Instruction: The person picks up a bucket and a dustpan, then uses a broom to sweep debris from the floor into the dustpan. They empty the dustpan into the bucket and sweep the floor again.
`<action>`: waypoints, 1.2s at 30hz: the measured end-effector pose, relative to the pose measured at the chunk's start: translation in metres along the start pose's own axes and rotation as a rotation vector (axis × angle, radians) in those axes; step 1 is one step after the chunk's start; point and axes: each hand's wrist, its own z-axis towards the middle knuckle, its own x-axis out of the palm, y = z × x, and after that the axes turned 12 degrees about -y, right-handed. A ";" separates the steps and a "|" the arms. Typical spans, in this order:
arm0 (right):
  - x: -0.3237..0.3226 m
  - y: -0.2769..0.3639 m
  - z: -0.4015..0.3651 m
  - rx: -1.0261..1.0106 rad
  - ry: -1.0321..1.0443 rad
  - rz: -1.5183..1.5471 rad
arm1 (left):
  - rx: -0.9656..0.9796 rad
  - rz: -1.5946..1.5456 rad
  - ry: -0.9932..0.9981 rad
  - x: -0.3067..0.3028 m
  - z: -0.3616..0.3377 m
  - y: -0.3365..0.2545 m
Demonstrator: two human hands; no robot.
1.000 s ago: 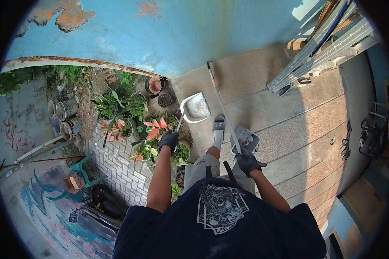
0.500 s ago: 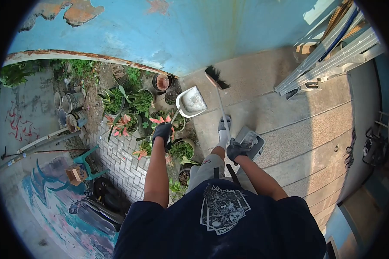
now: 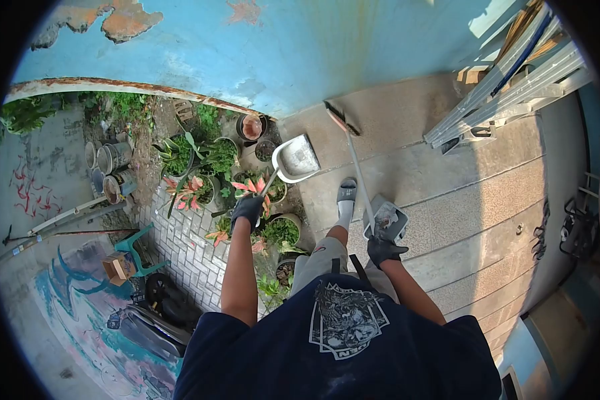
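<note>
My left hand (image 3: 248, 211), in a dark glove, is wrapped round the handle of a white dustpan (image 3: 297, 160). The pan lies at the edge of the concrete, beside the potted plants (image 3: 281, 231). In my right hand (image 3: 384, 251), also gloved, is the long pale handle of a broom (image 3: 357, 160); one finger sticks out to the right. The broom's dark-bristled head rests further off, near the foot of the blue wall. Just past my right hand stands a grey bin (image 3: 395, 230) with some litter in it, partly overlapped by the broom handle.
Metal ladders (image 3: 493, 87) lean at the upper right. A blue wall (image 3: 300, 53) closes off the far side. On the left are stacked buckets (image 3: 113, 158), a green plastic chair (image 3: 140, 247), a cardboard box (image 3: 117, 268) and a parked motorbike (image 3: 160, 313).
My right hand has moved right and back toward me with the broom handle. The broom head has shifted slightly right and turned, its bristles showing less. The dustpan has stayed put.
</note>
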 end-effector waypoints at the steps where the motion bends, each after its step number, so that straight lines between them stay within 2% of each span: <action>1: 0.009 0.002 0.003 0.001 0.000 -0.001 | 0.000 0.000 0.002 0.007 0.005 0.009; 3: 0.034 0.005 0.015 -0.013 0.079 -0.070 | 0.205 0.221 -0.097 0.023 0.018 0.023; 4: 0.039 0.018 0.015 -0.019 0.121 -0.047 | 0.096 0.033 -0.048 0.027 0.004 0.009; 6: 0.042 0.043 0.013 0.020 0.147 0.154 | 0.045 0.015 -0.040 0.028 0.007 0.004; 7: 0.032 0.051 0.015 0.049 0.173 0.252 | 0.000 -0.008 -0.033 0.030 0.011 0.000; 9: -0.052 0.066 0.030 0.211 0.355 0.424 | 0.036 0.074 -0.017 0.026 0.030 0.009; 10: -0.072 0.067 0.034 0.371 0.530 0.596 | 0.031 0.077 -0.016 0.024 0.033 0.008; 14: -0.087 0.038 0.023 0.307 0.509 0.602 | 0.055 0.094 -0.022 0.016 0.023 -0.007; 17: -0.082 0.018 0.019 0.187 0.261 0.427 | 0.057 0.140 -0.015 0.015 0.013 -0.009; 19: -0.071 0.009 0.020 0.228 0.229 0.258 | 0.076 0.204 -0.005 0.014 0.008 -0.011; 21: -0.047 0.005 0.019 0.135 0.235 0.090 | 0.082 0.198 -0.021 0.022 0.018 0.006; 23: -0.033 0.020 0.026 -0.289 0.629 -0.232 | 0.055 0.191 -0.037 0.025 0.017 0.011; 24: -0.026 0.032 0.027 -0.433 0.768 -0.286 | 0.045 0.155 -0.018 0.035 0.041 0.034; 25: -0.017 0.041 0.023 -0.404 0.794 -0.248 | 0.044 0.160 -0.018 0.032 0.027 0.027; 26: -0.009 0.051 0.009 -0.078 0.524 -0.006 | 0.034 0.085 -0.019 0.031 0.011 0.020; 27: -0.007 0.064 -0.005 0.157 0.198 0.318 | 0.025 0.008 -0.018 0.030 -0.001 0.013; 28: -0.010 0.063 -0.003 0.161 0.195 0.317 | 0.052 0.119 -0.020 0.032 0.005 0.016; 30: -0.026 0.058 -0.001 0.131 0.201 0.525 | 0.064 0.104 -0.033 0.039 0.025 0.040; 31: -0.040 0.056 -0.002 0.136 0.200 0.526 | 0.080 0.093 -0.049 0.039 0.024 0.038; 33: -0.077 0.049 0.000 0.359 0.449 0.717 | 0.086 0.097 -0.018 0.038 0.032 0.037; 34: -0.099 0.052 -0.001 0.544 0.498 0.880 | 0.080 0.075 0.001 0.041 0.045 0.045; 35: -0.112 0.052 -0.001 0.544 0.501 0.879 | 0.070 0.052 0.019 0.042 0.052 0.050; 36: -0.122 0.051 0.000 0.510 0.466 0.669 | 0.091 0.111 -0.020 0.043 0.054 0.048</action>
